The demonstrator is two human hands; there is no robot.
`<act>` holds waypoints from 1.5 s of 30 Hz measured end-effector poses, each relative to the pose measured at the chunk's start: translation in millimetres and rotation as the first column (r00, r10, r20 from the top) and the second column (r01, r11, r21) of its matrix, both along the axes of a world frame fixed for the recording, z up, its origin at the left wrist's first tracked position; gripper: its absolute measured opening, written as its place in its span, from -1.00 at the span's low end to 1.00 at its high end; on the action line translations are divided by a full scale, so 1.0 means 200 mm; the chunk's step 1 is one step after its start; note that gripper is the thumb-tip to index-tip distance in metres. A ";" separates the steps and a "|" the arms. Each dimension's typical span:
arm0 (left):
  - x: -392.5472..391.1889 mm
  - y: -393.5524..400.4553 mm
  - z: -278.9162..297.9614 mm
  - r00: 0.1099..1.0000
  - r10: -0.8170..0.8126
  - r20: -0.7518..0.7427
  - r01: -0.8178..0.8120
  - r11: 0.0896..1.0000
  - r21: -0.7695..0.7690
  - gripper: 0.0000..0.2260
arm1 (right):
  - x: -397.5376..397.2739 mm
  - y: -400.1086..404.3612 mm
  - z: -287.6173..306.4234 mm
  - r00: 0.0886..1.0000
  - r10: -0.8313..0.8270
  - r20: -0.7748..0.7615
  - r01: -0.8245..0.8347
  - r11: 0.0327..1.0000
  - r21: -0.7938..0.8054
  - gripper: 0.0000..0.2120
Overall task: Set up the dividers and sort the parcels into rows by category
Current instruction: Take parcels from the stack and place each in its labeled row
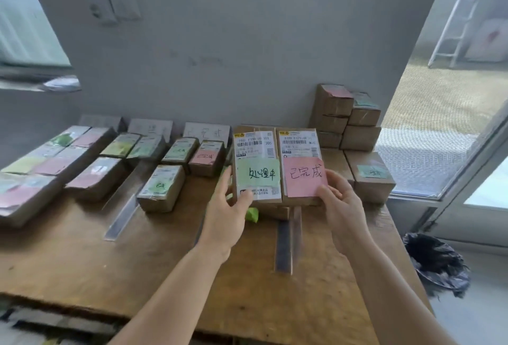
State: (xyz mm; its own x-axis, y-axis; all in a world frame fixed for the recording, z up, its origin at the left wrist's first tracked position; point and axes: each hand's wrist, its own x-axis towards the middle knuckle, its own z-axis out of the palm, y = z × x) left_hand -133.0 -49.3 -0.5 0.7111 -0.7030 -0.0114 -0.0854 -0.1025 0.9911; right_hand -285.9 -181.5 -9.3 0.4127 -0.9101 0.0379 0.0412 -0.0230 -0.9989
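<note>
— Two parcels up at once: left hand (229, 193) grips the green-note parcel (257, 164), right hand (339, 197) the pink-note parcel (301, 164), above the counter (165, 262).
— Risk?
— One could slip, or land in the wrong row beside a divider (286, 243).

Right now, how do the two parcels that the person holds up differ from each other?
The left parcel carries a green note; the right parcel carries a pink note. The handwriting on the two notes differs. The left hand holds the left parcel at its lower left corner; the right hand holds the right parcel at its lower right corner. Both are brown cardboard boxes with white shipping labels, held side by side.
</note>
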 end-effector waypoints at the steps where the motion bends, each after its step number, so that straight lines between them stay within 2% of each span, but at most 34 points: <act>1: 0.05 0.06 0.01 1.000 0.011 -0.009 -0.011 1.000 0.004 -0.43 | 0.06 0.05 0.00 1.000 0.011 -0.002 -0.011 1.000 0.003 -0.69; 13: 0.57 0.70 0.04 0.990 0.124 -0.073 -0.124 0.992 0.003 -0.47 | 0.64 0.68 0.03 0.999 0.039 -0.008 -0.039 0.999 0.033 -0.73; 16: 0.66 0.81 0.05 0.982 0.147 -0.118 -0.150 0.989 -0.016 -0.48 | 0.75 0.79 0.03 1.000 0.012 -0.008 -0.012 1.000 0.016 -0.80; 19: 0.74 0.86 0.07 0.976 0.159 -0.146 -0.163 0.986 -0.020 -0.48 | 0.86 0.84 0.03 0.996 -0.077 -0.052 0.075 0.997 -0.036 -0.75; 23: 0.88 0.86 0.10 0.970 0.177 -0.165 -0.185 0.982 -0.040 -0.47 | 1.03 0.82 0.01 0.970 -0.174 -0.168 0.159 0.982 -0.099 -0.68; 29: 1.12 0.79 0.07 0.949 0.143 -0.282 -0.182 0.976 -0.116 -0.51 | 1.29 0.71 -0.12 0.932 -0.150 -0.329 0.123 0.987 -0.102 -0.66; 35: 1.35 0.66 0.03 0.944 0.156 -0.290 -0.186 0.979 -0.079 -0.49 | 1.53 0.59 -0.25 0.842 -0.136 -0.521 0.140 0.990 -0.032 -0.59; 41: 1.49 0.58 -0.04 0.939 0.189 -0.287 -0.209 0.977 -0.039 -0.50 | 1.67 0.48 -0.38 0.797 -0.085 -0.598 0.156 0.985 0.068 -0.55; 45: 1.55 0.55 -0.08 0.936 0.196 -0.294 -0.213 0.977 -0.027 -0.51 | 1.70 0.43 -0.44 0.774 -0.088 -0.628 0.172 0.982 0.075 -0.48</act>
State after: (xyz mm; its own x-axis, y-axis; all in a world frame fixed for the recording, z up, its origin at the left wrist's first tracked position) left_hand 176.3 60.7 -16.9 0.8118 -0.5484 -0.2005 0.2210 -0.0294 0.9748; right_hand 53.5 -95.2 -97.9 0.1857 -0.9363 -0.2980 -0.5812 0.1398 -0.8016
